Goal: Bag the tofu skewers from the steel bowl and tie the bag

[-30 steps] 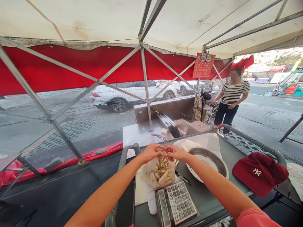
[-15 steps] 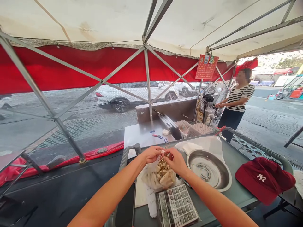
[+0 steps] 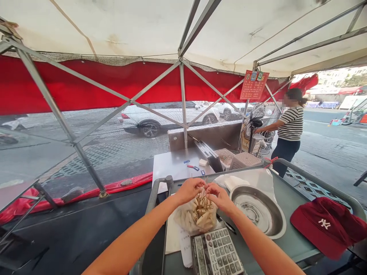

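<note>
A clear plastic bag (image 3: 181, 220) holds pale, flat pieces of food on thin wooden skewers (image 3: 202, 205), whose ends stick up from its mouth. Above it, my left hand (image 3: 191, 191) is closed in a pinch on whitish, see-through film that looks like the bag's top. Close by on the right, my right hand (image 3: 219, 197) also pinches the film, fingertips almost meeting the left ones. The fingers partly hide the bag's mouth. Just in front of the bag lies a calculator (image 3: 223, 250), with a black pen (image 3: 228, 225) beside it.
A round metal basin (image 3: 282, 228) and a dark red cap (image 3: 318, 225) rest on the grey cart (image 3: 298, 250) to the right. Beyond the cart stands a white table (image 3: 169, 164) with small blue and red items. A person in a striped top (image 3: 291, 124) stands at back right.
My hands have turned slightly and come closer over the bag, the right fingers now at the film. The person in stripes has turned away. The whole view has shifted a little.
</note>
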`<state>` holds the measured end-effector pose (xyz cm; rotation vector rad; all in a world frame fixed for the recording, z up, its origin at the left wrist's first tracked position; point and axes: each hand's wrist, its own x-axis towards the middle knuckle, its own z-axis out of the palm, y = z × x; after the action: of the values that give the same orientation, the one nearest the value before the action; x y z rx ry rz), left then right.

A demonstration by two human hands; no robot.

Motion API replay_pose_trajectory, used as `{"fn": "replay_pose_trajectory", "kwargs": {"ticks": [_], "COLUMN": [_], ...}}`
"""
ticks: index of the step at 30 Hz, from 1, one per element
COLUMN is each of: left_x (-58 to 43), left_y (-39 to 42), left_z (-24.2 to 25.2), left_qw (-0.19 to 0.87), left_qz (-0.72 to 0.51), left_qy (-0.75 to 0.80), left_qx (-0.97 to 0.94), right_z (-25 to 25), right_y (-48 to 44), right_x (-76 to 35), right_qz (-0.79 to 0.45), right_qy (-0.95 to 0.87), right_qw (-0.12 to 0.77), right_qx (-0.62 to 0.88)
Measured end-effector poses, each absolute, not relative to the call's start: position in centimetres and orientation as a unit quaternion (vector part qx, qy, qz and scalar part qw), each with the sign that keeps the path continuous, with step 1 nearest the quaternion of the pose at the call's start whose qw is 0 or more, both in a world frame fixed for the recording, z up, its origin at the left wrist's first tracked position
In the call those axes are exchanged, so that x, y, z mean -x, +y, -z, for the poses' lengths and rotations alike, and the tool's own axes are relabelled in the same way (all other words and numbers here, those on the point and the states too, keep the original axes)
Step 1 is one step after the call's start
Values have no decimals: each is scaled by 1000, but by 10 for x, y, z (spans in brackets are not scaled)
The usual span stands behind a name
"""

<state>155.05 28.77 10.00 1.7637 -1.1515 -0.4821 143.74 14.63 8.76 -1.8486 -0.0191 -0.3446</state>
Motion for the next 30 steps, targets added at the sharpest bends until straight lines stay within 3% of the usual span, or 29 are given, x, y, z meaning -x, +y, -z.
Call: {"fn": "replay_pose_trajectory", "kwargs": {"ticks": [3, 6, 10, 16, 20, 22, 25, 30], "left_x": [-1544, -1543, -1547, -1549, -1549, -1547, -1544, -1544], "left_y": [289, 290, 292, 295, 302, 306, 308, 306], "left_z": [-97, -90, -81, -71, -70, -71, -75, -75], "left_qw": [264, 170, 142, 102, 62, 70, 101, 84], "left_qz": [14, -67, -110, -193, -306, -376, -445, -446], "left_qy": [-620, -646, -675, -677, -664, -645, -612, -559], "left_qx": [-739, -741, -716, -703, -680, -661, -646, -694], "right_z": [-91, -93, -88, -88, -90, -90, -89, -84], "right_y": [143, 136, 128, 124, 116, 117, 128, 148], "right_x": [-1435, -1435, -1446, -1468, -1473, -1475, -1476, -1471], "right_qz": [107, 60, 12, -74, -198, -199, -82, 195], "right_qy": [-12, -24, 42, 22, -27, -20, 12, -40], "right_qw": [625, 667, 744, 656, 685, 690, 612, 295], "right_qx": [773, 742, 667, 750, 700, 696, 787, 935]}}
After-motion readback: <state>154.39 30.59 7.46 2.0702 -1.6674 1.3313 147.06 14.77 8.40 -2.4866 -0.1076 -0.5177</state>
